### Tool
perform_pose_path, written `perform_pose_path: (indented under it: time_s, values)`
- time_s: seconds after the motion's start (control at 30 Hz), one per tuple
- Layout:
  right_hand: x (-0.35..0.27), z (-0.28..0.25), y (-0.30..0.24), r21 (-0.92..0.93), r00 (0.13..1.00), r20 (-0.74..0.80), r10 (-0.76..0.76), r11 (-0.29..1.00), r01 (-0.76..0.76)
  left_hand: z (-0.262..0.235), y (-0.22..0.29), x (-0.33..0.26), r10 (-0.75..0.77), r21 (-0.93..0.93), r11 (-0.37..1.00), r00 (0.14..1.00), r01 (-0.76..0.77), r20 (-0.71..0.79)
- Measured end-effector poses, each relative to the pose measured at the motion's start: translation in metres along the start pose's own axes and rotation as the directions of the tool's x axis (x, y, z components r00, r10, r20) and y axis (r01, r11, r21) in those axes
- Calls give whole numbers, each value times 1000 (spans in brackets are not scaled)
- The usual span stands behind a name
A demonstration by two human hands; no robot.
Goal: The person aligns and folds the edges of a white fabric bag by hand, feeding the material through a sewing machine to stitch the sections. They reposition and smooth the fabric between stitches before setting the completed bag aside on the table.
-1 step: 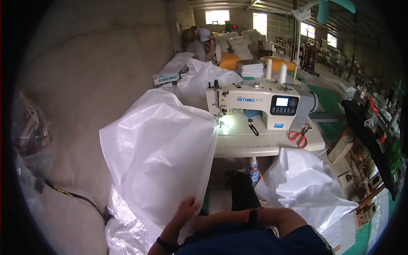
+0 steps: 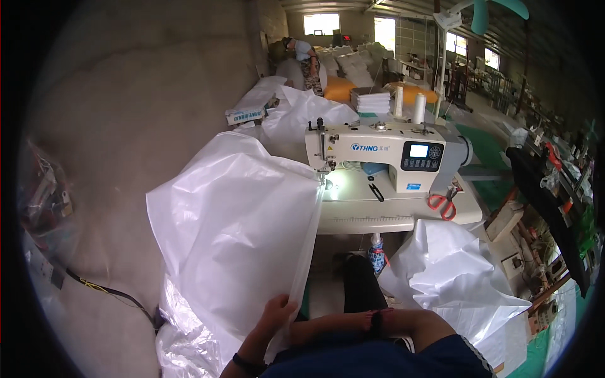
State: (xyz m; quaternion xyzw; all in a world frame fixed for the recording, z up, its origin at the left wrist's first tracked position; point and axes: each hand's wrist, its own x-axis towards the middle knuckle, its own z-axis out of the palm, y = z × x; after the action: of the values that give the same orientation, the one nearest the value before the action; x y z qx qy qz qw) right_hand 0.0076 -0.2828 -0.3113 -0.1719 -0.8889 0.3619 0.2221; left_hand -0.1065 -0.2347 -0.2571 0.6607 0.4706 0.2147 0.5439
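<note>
Head view: clear bag [image 2: 47,195] at far left, reddish and dark items inside, blurred; carton [image 2: 244,117] beyond, contents unseen. White plastic sheet [image 2: 233,214] lies ahead of both hands, upper right edge at the sewing machine [image 2: 378,151]. Left hand [image 2: 277,313] pinches its near edge; right hand [image 2: 300,331] close beside, partly hidden, grip cannot be told.

A dull grey floor [image 2: 120,220] spreads at left; bright windows [image 2: 321,24] pierce the far wall [image 2: 357,26]. White light fills them; a turquoise-bladed fan [image 2: 480,17] shows at upper right.
</note>
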Motion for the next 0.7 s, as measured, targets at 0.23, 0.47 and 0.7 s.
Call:
perform_pose_path:
  time_s: [0.23,0.47,0.7]
  values:
    - [-51,-173,25,-106,360,-747,559,435,-894,11,22,-13,431,644,641,890,-417,148]
    - [-30,-236,78,-252,256,-801,542,82,-964,20,57,-11,458,717,91,668,-691,586]
    - [-33,-218,83,-108,150,-805,574,107,-988,28,53,15,422,779,-7,704,-627,571]
